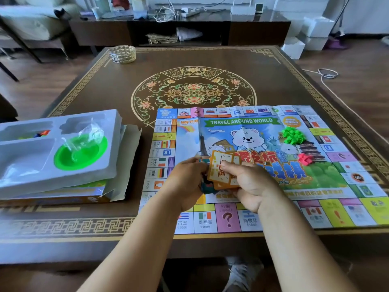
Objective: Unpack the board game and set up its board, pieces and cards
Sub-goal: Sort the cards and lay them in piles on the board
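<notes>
Your unfolded colourful paper board (263,165) lies flat with green (293,137) and pink plastic houses (305,159) out; both your left hand (187,182) and right hand (252,186) grip orange-backed cards (221,171) (unsorted), and the white plastic tray (59,152) holds 1 green dish.

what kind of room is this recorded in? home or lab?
Most likely a home living room. The game sits on a low dark wooden coffee table with gold ornamental inlay, a long dark media console strewn with cables and a white router stands behind it, and a pale upholstered sofa shows at far left.
</notes>
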The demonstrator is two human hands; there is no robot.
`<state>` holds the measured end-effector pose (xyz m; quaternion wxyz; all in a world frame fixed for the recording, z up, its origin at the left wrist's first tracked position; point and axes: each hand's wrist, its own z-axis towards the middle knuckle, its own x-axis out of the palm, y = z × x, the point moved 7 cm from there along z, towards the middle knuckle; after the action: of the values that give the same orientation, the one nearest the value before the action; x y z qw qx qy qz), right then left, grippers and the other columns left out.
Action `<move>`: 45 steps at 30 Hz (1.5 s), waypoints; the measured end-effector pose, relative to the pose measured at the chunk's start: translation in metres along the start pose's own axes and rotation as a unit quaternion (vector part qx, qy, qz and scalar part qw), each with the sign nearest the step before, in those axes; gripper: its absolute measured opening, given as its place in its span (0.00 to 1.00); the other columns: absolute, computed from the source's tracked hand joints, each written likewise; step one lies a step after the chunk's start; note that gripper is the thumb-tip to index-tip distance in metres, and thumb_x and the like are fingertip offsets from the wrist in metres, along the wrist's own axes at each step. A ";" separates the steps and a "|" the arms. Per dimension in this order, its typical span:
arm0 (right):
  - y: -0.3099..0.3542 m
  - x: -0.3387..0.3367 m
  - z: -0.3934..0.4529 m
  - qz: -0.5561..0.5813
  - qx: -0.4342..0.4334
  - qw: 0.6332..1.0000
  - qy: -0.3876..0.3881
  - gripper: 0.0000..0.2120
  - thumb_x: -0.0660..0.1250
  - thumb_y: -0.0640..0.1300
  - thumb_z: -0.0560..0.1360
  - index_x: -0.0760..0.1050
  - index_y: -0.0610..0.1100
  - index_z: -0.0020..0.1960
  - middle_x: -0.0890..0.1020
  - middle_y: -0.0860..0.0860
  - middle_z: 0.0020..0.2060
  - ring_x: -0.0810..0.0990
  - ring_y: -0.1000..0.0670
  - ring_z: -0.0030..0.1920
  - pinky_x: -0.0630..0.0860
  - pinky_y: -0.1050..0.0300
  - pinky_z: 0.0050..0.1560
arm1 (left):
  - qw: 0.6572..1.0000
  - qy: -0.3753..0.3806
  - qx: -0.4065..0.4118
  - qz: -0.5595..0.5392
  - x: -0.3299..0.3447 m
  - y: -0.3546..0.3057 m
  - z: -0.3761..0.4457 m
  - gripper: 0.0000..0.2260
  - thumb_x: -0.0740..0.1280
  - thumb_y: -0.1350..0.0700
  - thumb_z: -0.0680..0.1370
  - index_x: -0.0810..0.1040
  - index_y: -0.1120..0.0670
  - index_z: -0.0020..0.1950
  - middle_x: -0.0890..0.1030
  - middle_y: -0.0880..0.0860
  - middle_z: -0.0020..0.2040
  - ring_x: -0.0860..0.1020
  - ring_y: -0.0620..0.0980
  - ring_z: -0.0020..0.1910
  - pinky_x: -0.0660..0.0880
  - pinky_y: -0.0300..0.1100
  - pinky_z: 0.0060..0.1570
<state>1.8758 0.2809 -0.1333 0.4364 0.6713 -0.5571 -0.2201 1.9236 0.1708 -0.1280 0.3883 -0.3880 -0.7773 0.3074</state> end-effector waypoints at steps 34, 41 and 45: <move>0.005 0.019 -0.001 0.041 -0.080 0.996 0.010 0.07 0.61 0.41 0.79 0.79 0.45 0.50 0.83 0.44 0.43 0.82 0.43 0.43 0.78 0.48 0.45 | 0.951 -0.061 0.151 0.261 0.011 -0.011 -0.009 0.09 0.60 0.52 0.80 0.75 0.54 0.55 0.81 0.54 0.49 0.79 0.51 0.48 0.78 0.47 0.52; 0.013 0.035 -0.006 0.102 -0.073 0.990 0.068 0.08 0.64 0.39 0.76 0.77 0.39 0.54 0.82 0.43 0.40 0.82 0.46 0.36 0.78 0.55 0.35 | 0.970 -0.080 0.171 0.152 0.005 -0.020 -0.005 0.11 0.73 0.61 0.67 0.76 0.57 0.47 0.83 0.59 0.43 0.83 0.59 0.44 0.81 0.53 0.46; 0.014 0.028 -0.004 0.132 -0.027 0.988 0.072 0.08 0.63 0.41 0.77 0.78 0.39 0.52 0.82 0.43 0.38 0.81 0.47 0.33 0.78 0.57 0.33 | 0.986 0.045 0.134 0.085 0.015 -0.022 -0.003 0.11 0.69 0.66 0.72 0.78 0.63 0.54 0.83 0.60 0.45 0.81 0.57 0.43 0.78 0.48 0.48</move>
<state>1.8789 0.2556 -0.1139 0.5186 0.5938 -0.6019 -0.1270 1.9122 0.1728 -0.1040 0.4440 -0.4106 -0.6749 0.4229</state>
